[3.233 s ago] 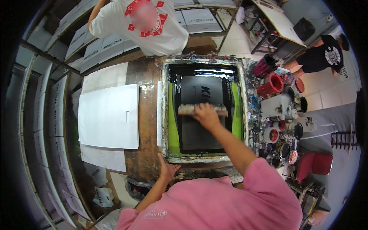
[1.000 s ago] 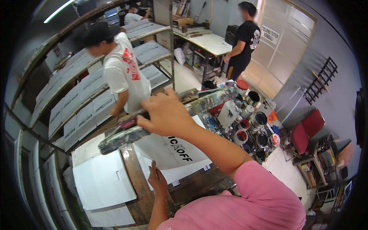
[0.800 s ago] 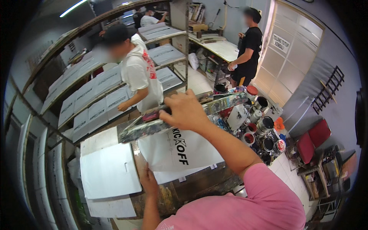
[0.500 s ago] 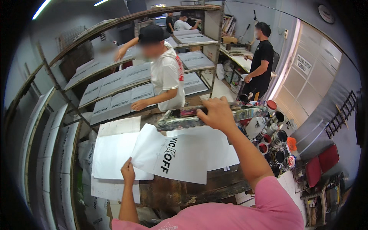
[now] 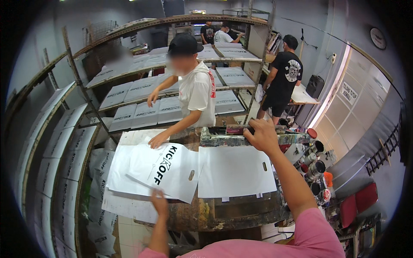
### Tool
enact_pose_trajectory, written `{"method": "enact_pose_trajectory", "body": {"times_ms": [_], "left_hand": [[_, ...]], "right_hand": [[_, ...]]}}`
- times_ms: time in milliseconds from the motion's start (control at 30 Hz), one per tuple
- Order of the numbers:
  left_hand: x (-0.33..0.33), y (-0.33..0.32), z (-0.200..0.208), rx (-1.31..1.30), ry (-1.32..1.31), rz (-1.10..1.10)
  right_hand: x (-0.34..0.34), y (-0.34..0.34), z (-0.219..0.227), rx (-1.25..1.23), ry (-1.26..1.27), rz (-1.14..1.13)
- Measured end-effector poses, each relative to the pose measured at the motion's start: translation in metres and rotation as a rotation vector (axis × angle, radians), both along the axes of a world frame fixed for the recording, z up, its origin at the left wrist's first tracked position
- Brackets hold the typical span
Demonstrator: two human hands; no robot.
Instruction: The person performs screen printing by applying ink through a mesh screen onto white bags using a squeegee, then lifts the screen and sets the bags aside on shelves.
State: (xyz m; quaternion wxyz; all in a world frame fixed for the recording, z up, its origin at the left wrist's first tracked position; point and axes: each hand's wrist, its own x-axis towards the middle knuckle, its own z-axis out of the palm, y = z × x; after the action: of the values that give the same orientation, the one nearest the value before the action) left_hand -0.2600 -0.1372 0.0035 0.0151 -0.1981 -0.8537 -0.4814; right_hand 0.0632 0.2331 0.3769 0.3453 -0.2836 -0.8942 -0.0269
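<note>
A white plastic bag with black lettering (image 5: 172, 165) and a punched handle slot lies skewed over a stack of white bags (image 5: 118, 176) on the left of the worktable. At its near edge is my left hand (image 5: 159, 202), blurred; whether it still touches the bag I cannot tell. A co-worker's hand (image 5: 159, 140) rests on the far edge of that bag. My right hand (image 5: 261, 134) is closed on the paint-crusted screen-printing frame (image 5: 223, 139), which is seen edge-on, raised at the far side. Before it lies a blank white bag (image 5: 236, 174), flat on the table.
Racks (image 5: 142, 88) of printed bags stand behind and to the left (image 5: 56, 167). A co-worker in white (image 5: 195, 92) stands across the table, another in black (image 5: 286, 71) farther back. Paint tins (image 5: 316, 167) crowd the right side, near a red chair (image 5: 359, 204).
The printed bag has moved left onto the stack, leaving a blank bag showing. My left hand has come nearer me. The co-worker has reached down to the printed bag.
</note>
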Motion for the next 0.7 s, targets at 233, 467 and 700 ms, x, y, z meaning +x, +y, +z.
{"method": "enact_pose_trajectory", "body": {"times_ms": [233,467,700], "left_hand": [[0.261,-0.008,0.004,-0.242,0.168,-0.697],[0.227,0.026,0.059,-0.67,-0.517,-0.697],[0.212,0.138,0.215,0.785,-1.108,-0.78]], "right_hand": [[0.02,0.004,0.001,-0.013,-0.017,-0.046],[0.017,-0.003,-0.027,-0.005,0.026,0.009],[0.042,-0.025,-0.052,0.019,0.023,0.003]]}}
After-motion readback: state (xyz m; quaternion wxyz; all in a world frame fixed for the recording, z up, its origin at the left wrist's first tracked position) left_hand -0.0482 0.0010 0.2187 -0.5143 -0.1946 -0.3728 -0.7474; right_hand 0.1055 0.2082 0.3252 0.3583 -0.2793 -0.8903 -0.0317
